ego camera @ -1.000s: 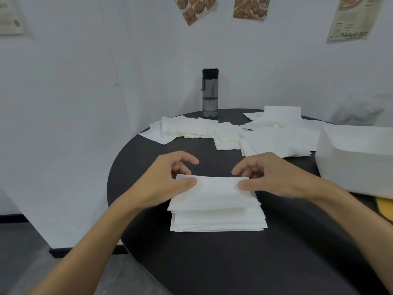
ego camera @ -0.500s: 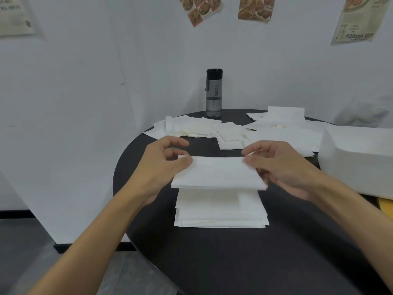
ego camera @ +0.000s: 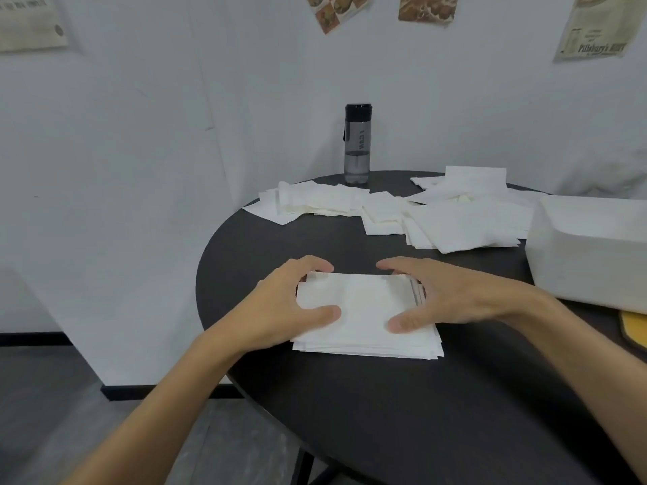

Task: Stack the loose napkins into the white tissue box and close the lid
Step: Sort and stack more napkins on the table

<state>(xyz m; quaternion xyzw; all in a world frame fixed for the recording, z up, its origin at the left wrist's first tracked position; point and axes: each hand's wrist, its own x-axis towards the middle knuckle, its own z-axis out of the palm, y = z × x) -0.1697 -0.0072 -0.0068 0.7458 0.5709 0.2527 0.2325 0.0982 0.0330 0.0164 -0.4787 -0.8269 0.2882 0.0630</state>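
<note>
A squared stack of white napkins (ego camera: 364,309) lies on the black round table (ego camera: 385,432) in front of me. My left hand (ego camera: 280,302) holds its left side, thumb on top and fingers curled over the far edge. My right hand (ego camera: 451,295) holds the right side the same way. Loose napkins (ego camera: 458,222) lie scattered across the far part of the table, with another heap (ego camera: 315,203) at the far left. The white tissue box (ego camera: 591,253) stands at the right edge of the view; I cannot see whether its lid is open.
A grey water bottle (ego camera: 357,145) with a black cap stands at the table's far edge against the white wall. A yellow object (ego camera: 635,327) peeks in at the right, just in front of the box. The floor drops away to the left of the table.
Both hands had lifted a bundle of napkins off the stack. They have brought it down onto the stack, and now they hold its sides.
</note>
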